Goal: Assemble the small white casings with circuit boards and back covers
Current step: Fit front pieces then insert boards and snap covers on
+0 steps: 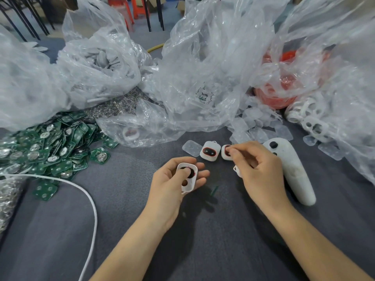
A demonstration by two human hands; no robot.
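My left hand [172, 183] holds a small white casing [187, 179], open side up, with my thumb pressed into it. My right hand [257, 169] has its fingers curled; a white part [237, 171] peeks out under it, and its fingertips touch another white casing [226, 153] lying on the table. A third casing [210, 150] with a red-rimmed opening lies just left of that. A clear back cover [190, 148] lies beside it. Green circuit boards [50, 145] are heaped at the left.
Large clear plastic bags [203, 67] of parts crowd the back of the grey table. More clear covers [259, 130] spill at the right. A white controller [290, 169] lies right of my right hand. A white cable [89, 199] curves across the left front.
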